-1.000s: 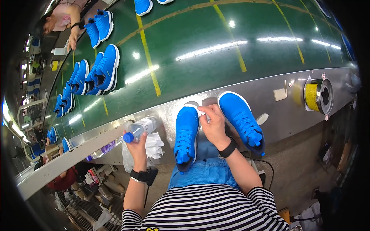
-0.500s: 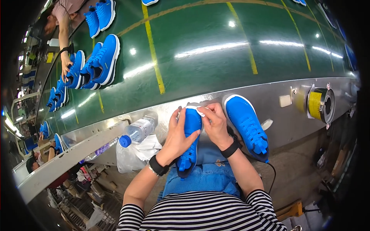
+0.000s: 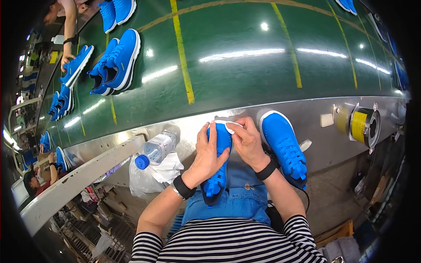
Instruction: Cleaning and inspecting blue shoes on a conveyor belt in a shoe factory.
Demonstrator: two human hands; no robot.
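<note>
The left hand (image 3: 207, 155) is clamped on a blue shoe (image 3: 224, 141), with its fingers on one side and its thumb across the laces. The right hand (image 3: 251, 142) has its thumb and finger pinched together on a small white wad (image 3: 232, 128). The wad is at the white edge of the shoe's toe. The shoe is right between the two hands, with its toe pointing away from the person and its heel by their lap.

Just right of the hands is a second blue shoe (image 3: 280, 138), pointing the same way. Near the left hand, on its left side, a clear bottle (image 3: 160, 149) with a blue cap lies by some crumpled white paper (image 3: 169, 170). Far to the right of the hands is a round metal tin (image 3: 360, 126) with a yellow label. Past the hands is a big green belt (image 3: 237, 81). On it, far off to the left, sits a pair of blue shoes (image 3: 125, 57). Even farther left, another person's hand (image 3: 66, 60) touches one more shoe (image 3: 79, 65).
</note>
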